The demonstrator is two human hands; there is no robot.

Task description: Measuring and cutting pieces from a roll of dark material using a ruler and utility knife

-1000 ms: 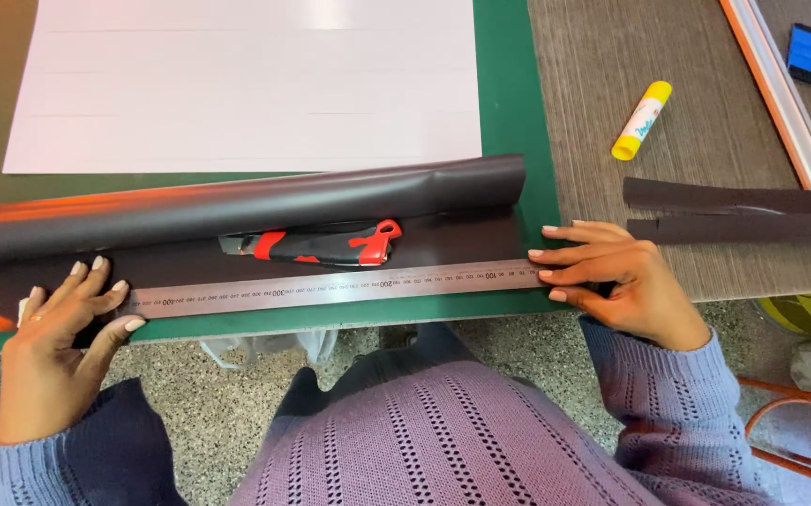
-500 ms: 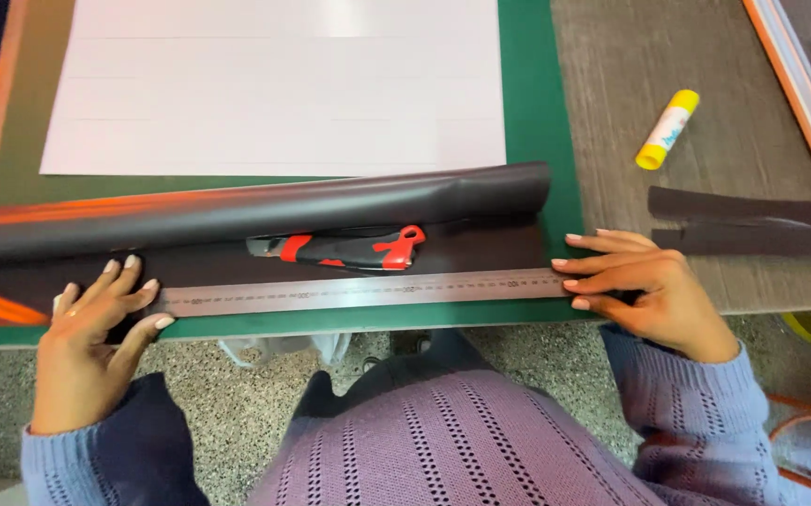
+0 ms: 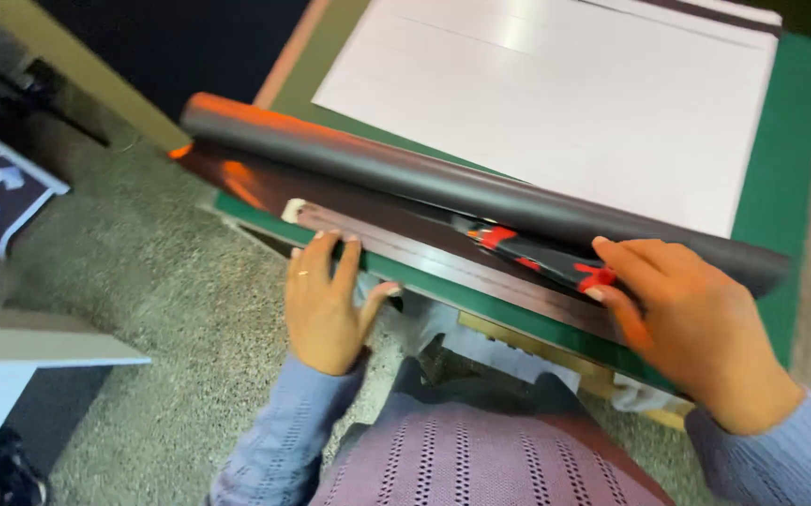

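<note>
The left hand (image 3: 323,305) lay spread, fingers pressing the metal ruler (image 3: 443,267) on the dark sheet (image 3: 265,178) along the green cutting mat (image 3: 780,159). The right hand (image 3: 687,323) covered the red-and-black knife (image 3: 518,248); its grip could not be told. A rolled dark sheet (image 3: 443,183) and white paper (image 3: 555,94) lay just beyond.

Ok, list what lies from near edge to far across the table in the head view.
Metal ruler → red and black utility knife → dark rolled sheet → white paper, all on the green cutting mat.
</note>
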